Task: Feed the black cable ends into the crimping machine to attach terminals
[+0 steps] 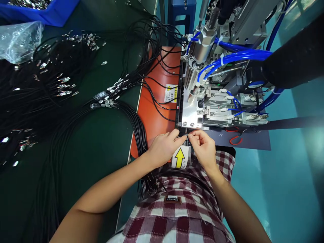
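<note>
Both hands meet at the near end of a black track [186, 141] that runs into the machine [192, 111]. My left hand [164, 147] comes in from the left, thumb and index finger pressed together over the track. From the right, my right hand [204, 150] pinches at the same spot, its fingertips almost touching the left ones. Whatever small part lies between the fingers is too small and covered to make out. Just below the fingertips is a label with a yellow arrow [180, 158]. Several black cables [158, 104] lead into the track's left side farther up.
Bundled black cables with metal connectors [108, 103] lie across the dark green table [101, 145] and the orange board [162, 125]. A blue bin [58, 13] and a plastic bag [20, 42] sit at far left. Blue air hoses [235, 55] arch over the machine. Red-handled tools [236, 139] lie right.
</note>
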The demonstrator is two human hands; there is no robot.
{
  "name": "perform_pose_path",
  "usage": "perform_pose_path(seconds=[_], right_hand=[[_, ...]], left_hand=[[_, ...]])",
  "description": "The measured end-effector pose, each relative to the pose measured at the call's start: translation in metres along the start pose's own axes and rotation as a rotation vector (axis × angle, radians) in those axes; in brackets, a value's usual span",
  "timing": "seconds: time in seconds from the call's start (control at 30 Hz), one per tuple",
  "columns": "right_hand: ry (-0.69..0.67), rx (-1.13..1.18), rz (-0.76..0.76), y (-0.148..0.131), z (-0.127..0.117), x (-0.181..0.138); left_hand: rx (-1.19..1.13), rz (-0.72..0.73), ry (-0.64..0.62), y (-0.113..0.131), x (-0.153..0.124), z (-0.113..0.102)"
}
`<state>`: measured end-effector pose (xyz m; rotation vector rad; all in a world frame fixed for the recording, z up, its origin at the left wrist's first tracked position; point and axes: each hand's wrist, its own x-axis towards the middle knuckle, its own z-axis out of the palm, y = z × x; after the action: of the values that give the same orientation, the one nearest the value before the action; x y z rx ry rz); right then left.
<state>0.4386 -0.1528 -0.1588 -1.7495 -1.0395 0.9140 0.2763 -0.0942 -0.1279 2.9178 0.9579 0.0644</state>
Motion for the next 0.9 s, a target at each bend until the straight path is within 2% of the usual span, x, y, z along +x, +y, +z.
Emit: perform_pose_path(seconds=[0.13, 0.27, 0.47, 0.53, 0.67, 0.73, 0.9], right_hand=[[0.044, -0.035, -0.060, -0.001, -0.002, 0.000], [0.036, -0.111, -0.022, -0.001, -0.004, -0.001], [0.008, 0.093, 0.053, 0.006, 0.006, 0.002], [0.033, 0.098, 0.019, 0.008, 0.009, 0.002], [0.136, -0.070, -0.142, 0.009, 0.008, -0.001], [0.155, -0.111, -0.161, 0.009, 0.006, -0.002], [0.021, 0.189, 0.132, 0.010, 0.002, 0.005]], left_hand=[[-0.004, 0.008, 0.014, 0.000, -0.001, 0.000], [-0.008, 0.004, 0.004, -0.001, -0.001, 0.000], [-0.005, 0.011, -0.019, -0.001, 0.000, 0.000], [0.000, 0.006, -0.027, -0.001, 0.000, 0.000], [0.004, 0.001, -0.032, 0.000, -0.001, 0.000], [0.005, 0.001, -0.035, 0.000, 0.000, 0.000], [-0.010, 0.004, -0.042, 0.000, 0.000, -0.001]])
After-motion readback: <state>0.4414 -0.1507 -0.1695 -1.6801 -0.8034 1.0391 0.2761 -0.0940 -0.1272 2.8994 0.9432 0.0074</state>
